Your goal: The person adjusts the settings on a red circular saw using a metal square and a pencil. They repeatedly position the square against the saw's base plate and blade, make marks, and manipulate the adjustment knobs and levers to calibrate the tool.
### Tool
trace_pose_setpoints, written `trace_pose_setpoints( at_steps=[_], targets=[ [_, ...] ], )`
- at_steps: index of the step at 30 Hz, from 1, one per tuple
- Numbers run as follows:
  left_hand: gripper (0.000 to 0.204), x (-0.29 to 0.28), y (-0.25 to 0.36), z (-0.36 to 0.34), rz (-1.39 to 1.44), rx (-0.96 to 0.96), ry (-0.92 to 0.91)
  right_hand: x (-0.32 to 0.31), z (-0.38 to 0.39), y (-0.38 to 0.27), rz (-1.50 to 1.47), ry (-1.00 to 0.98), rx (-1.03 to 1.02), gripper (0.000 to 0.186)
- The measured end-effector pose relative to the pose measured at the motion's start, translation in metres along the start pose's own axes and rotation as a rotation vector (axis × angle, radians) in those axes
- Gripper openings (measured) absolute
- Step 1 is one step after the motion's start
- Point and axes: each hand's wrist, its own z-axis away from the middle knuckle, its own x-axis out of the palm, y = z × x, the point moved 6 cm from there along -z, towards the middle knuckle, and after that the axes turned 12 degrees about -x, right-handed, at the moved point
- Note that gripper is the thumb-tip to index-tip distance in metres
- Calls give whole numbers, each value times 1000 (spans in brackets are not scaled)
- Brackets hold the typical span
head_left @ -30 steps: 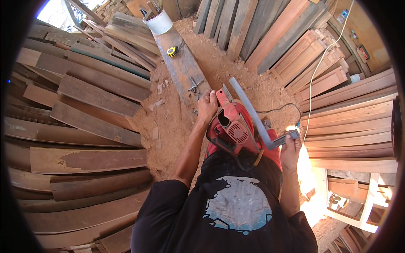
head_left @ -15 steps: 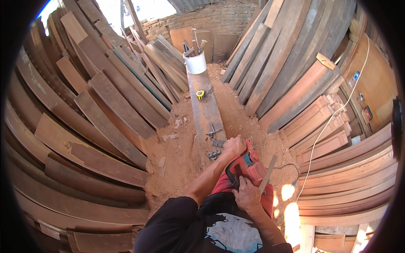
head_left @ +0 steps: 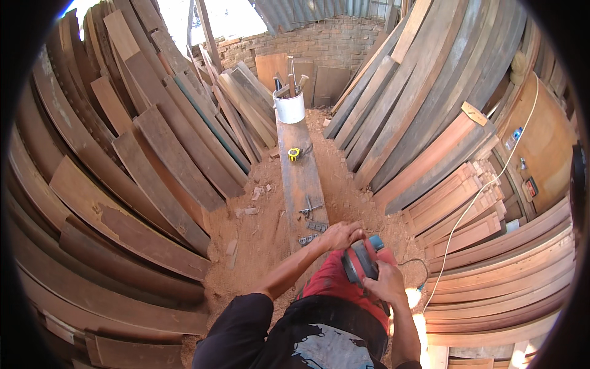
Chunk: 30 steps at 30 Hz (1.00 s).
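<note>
A red electric planer (head_left: 367,261) with a dark base and a teal part is held tilted over my lap, its dark base side turned up toward me. My right hand (head_left: 388,283) is wrapped round its right-hand, handle side. At its far end is my left hand (head_left: 342,235), fingers curled against the tool; their tips are partly hidden. Just beyond my left hand, small grey metal parts (head_left: 315,226) and a T-shaped metal tool (head_left: 310,208) lie on a long plank (head_left: 300,178). A yellow tape measure (head_left: 295,154) sits farther along it.
A white bucket (head_left: 290,109) of hand tools stands at the plank's far end. Dark boards (head_left: 166,160) lean in rows on the left, more timber (head_left: 424,80) on the right. A white cord (head_left: 473,197) hangs at right. Shavings cover the ground (head_left: 246,237).
The planer has been turned over in my hands, showing more of its dark base. The thin wooden strip beside my right hand is out of sight. My view has tipped slightly upward.
</note>
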Motion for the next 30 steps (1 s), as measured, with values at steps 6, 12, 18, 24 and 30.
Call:
trace_pose_setpoints(
  at_steps=[6, 12, 18, 24, 30],
  targets=[
    [39, 20, -9, 30, -267, -48, -13, -25, 18, 0, -132, -129, 50, 45],
    [34, 14, 14, 43, -302, 29, -87, -22, 34, 18, -289, -185, 67, 42],
    [30, 15, 24, 56, -315, 142, -169, -21, 44, 33, -537, -266, 51, 35],
    [27, 7, 32, 57, -329, 226, -215, -19, 48, 39, -539, -261, 41, 34],
    [26, -7, 11, 23, -221, 286, 98, -40, 25, -15, -39, -119, -109, 39]
  ],
)
